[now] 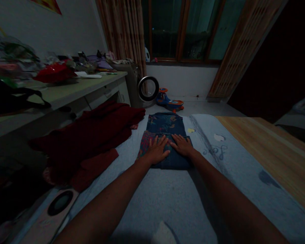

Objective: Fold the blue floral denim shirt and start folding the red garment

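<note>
A dark blue denim garment (165, 123) with a flower pattern lies folded on the light blue bed cover (167, 196). Its lower part is doubled over, with reddish print at the left side. My left hand (158, 150) rests flat on the folded part, fingers spread. Just right of it, my right hand (182, 145) lies on the same fold, palm down and fingers apart. Both hands press on the cloth without grasping it. What kind of garment it is, I cannot tell for certain.
A dark red garment (96, 132) lies heaped on the bed's left side. Near the front left is a pinkish object with a round dark disc (61, 202). A cluttered desk (91, 86) runs along the left. Bare wood (266, 145) borders the bed cover at right.
</note>
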Available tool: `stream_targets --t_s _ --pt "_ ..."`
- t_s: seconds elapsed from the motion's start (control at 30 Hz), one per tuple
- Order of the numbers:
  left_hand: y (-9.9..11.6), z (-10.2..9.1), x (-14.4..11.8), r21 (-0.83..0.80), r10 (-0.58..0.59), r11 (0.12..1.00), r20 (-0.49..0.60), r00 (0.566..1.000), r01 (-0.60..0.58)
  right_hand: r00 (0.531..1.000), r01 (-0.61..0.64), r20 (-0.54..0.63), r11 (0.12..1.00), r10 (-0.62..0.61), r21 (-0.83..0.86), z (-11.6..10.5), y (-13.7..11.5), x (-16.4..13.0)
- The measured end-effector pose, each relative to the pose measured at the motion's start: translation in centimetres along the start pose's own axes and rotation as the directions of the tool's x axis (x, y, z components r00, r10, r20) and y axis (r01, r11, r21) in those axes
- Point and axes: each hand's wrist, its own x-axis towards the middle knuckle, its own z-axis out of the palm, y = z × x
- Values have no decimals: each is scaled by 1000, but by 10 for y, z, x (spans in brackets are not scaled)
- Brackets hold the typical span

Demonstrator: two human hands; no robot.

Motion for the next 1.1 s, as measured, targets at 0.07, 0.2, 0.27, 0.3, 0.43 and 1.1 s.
stream_targets --t_s 0.07,0.2,0.27,0.3,0.43,1.1 --pt "0 1 0 -6 0 1000 -3 1000 0 1000 5 -28 999 -5 -31 4 3 3" --pt "-2 4 1 -9 -4 1000 0 1000 4 995 4 -100 997 -12 -76 11 3 1" --pt "-2 4 1 -8 -3 1000 1 1000 3 993 0 -117 997 -8 -74 12 2 -1" --pt "-2 4 1 -6 -3 1000 0 1000 3 993 -1 -121 997 -7 -72 13 2 -2" --pt "-1 4 1 8 -10 1000 -2 1000 10 993 -5 -122 997 -5 -76 10 1 -3" --pt "-27 -2 12 43 -74 996 -9 997 74 991 73 -113 997 -69 26 4 -19 -3"
